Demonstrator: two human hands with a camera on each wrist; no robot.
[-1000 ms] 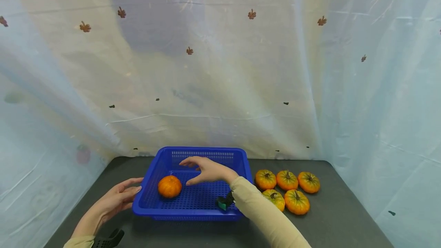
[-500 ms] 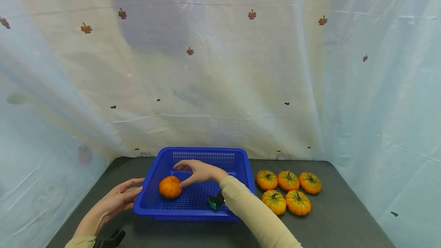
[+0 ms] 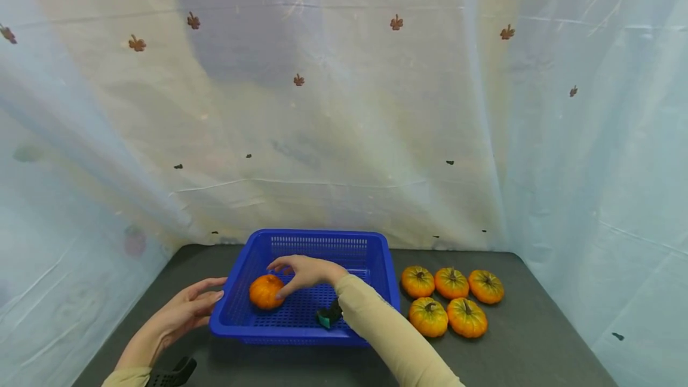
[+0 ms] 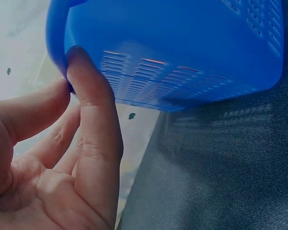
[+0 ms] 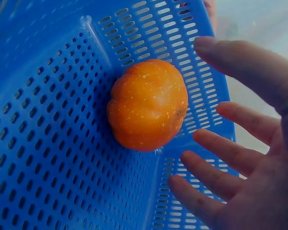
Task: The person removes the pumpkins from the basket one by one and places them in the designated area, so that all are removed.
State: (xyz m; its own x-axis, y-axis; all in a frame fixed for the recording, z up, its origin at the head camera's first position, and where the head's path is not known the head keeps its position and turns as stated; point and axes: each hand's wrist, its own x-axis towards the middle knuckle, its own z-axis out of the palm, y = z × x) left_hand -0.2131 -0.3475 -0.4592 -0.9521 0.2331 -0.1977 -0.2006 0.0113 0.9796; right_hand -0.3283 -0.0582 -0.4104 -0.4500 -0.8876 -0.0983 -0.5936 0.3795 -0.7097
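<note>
A single orange pumpkin (image 3: 266,291) sits toward the left inside the blue plastic basket (image 3: 301,332). My right hand (image 3: 307,272) reaches into the basket with fingers spread over the pumpkin's right side. In the right wrist view, the thumb and fingers (image 5: 221,177) of that hand stand apart from the pumpkin (image 5: 149,105), with nothing between them. At the basket's left side, my left hand (image 3: 180,310) holds the rim by the fingertips. The left wrist view shows the thumb and a finger (image 4: 93,96) pinching the rim's edge (image 4: 55,38).
Several small orange-green pumpkins (image 3: 451,282) lie in two rows on the dark table (image 3: 527,339), right of the basket. A pale printed sheet (image 3: 344,136) hangs behind and at both sides of the table. Black bands are on both wrists.
My right hand has moved left and slightly down inside the basket, closer to the pumpkin. The left hand stays at the rim, and the basket keeps its place.
</note>
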